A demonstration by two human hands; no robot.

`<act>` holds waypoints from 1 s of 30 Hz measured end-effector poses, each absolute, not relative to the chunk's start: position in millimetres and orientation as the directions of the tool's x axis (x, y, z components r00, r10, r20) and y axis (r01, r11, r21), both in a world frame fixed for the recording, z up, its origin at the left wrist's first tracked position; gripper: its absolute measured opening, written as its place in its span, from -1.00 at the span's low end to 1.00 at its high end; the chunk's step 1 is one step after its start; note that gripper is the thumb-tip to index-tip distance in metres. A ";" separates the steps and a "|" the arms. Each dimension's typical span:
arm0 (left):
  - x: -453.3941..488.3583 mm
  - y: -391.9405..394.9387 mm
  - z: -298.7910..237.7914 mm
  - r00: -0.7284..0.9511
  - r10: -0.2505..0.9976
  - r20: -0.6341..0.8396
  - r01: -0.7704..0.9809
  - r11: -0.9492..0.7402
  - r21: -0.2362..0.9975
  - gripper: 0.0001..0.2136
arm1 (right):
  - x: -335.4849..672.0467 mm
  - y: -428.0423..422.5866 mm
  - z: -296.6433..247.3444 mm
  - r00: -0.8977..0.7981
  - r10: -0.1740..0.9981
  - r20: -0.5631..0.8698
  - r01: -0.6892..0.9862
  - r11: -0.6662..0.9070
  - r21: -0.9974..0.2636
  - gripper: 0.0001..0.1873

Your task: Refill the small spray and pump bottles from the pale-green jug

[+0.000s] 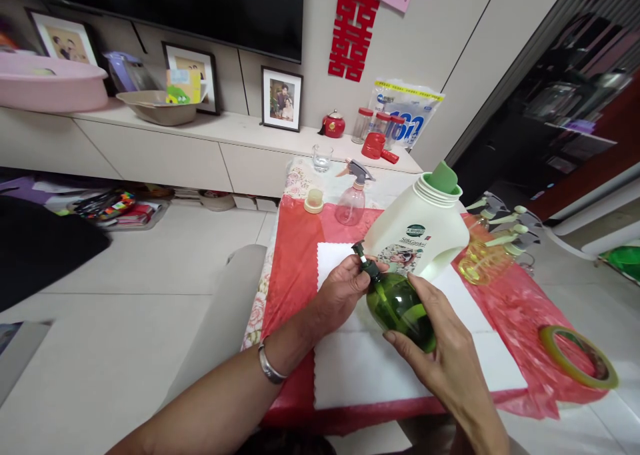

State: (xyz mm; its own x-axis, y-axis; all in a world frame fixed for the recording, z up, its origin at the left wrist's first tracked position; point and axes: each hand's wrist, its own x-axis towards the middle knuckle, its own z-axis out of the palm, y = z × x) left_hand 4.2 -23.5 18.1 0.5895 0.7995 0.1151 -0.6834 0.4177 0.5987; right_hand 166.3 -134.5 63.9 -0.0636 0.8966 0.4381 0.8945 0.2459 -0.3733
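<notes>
While my left grip [345,285] pinches the dark pump head [370,268] at its collar, the green bottle [397,306] lies tilted between my two grips, and my right grip [447,331] curls round its body, thumb on the near side. I judge the work about midway: pump and neck meet, but whether the collar is tight I cannot tell, and the bottle is not yet set down on the red-covered surface [293,261]. Counted across, I have one pump and one bottle in my grips; beyond my left grip, one pale cap [314,200], one glass cup [323,159] and one pink spray bottle [351,205]; just beyond the green bottle, one white jug [393,225] with one green spout [443,177]; right of my right grip, several overlapping yellow spray bottles [485,261], then one tape roll [610,372].
</notes>
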 end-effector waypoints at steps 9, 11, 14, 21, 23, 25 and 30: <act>3.8 -27.4 21.9 0.657 0.746 0.112 -0.694 0.539 0.477 -0.72 | 161.2 -123.3 55.4 -0.008 0.867 0.498 0.830 0.283 -0.480 -0.31; 4.2 -26.7 22.7 0.648 0.755 0.103 -0.701 0.537 0.470 -0.72 | 158.1 -121.4 51.9 0.036 0.869 0.494 0.822 0.255 -0.510 -0.33; 3.7 -25.0 24.2 0.609 0.789 0.080 -0.723 0.511 0.465 -0.72 | 153.6 -119.7 48.7 0.058 0.857 0.512 0.819 0.252 -0.515 -0.29; -2.5 -23.2 29.9 0.605 0.792 0.081 -0.733 0.515 0.443 -0.67 | 148.5 -121.8 54.8 0.006 0.849 0.528 0.842 0.281 -0.461 -0.10; -4.0 -22.8 30.6 0.618 0.782 0.081 -0.728 0.530 0.436 -0.66 | 148.4 -122.9 57.6 0.006 0.835 0.551 0.843 0.292 -0.452 -0.14; -4.9 -22.4 30.9 0.616 0.784 0.077 -0.726 0.528 0.440 -0.65 | 148.7 -123.6 58.8 0.002 0.826 0.564 0.842 0.303 -0.446 -0.19; -4.8 -22.7 31.4 0.615 0.781 0.107 -0.731 0.514 0.448 -0.65 | 153.9 -125.1 49.7 0.058 0.838 0.542 0.767 0.310 -0.562 -0.23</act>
State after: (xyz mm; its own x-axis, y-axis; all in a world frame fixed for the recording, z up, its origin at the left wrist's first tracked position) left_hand -4.8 -22.7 31.4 0.6148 0.7814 0.1068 -0.7313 0.5141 0.4483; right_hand 153.9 -125.1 49.7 0.0585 0.8381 0.5424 0.7667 0.3103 -0.5621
